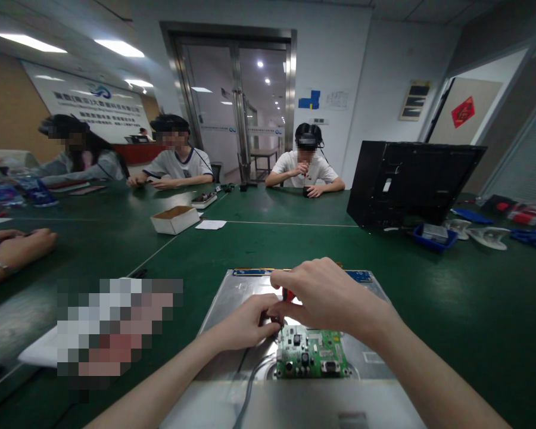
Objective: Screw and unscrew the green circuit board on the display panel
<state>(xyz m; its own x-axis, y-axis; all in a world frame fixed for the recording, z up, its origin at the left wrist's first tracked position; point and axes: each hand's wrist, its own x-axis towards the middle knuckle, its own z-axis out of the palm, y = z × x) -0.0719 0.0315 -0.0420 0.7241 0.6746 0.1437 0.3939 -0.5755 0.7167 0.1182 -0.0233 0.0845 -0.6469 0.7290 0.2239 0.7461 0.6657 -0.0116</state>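
A flat metal-backed display panel (218,304) lies in front of me, with a green circuit board (312,351) on its back. My right hand (328,295) is closed around the red-and-black handle of a screwdriver (288,294), held above the board's upper left corner. Its tip is hidden by my fingers. My left hand (248,322) is beside it, thumb and fingers pinched together at that same corner; what they grip is hidden. A grey cable (250,384) runs from the board's left side toward me. Along the panel's far edge sits a narrow blue circuit strip (360,276).
A black monitor casing (411,179) stands at the right, near a blue tray (435,237). Across the green table (295,238) are a white open box (174,220) and seated people. Another person's hands (22,247) rest at the left, above a blurred-out packet (111,333).
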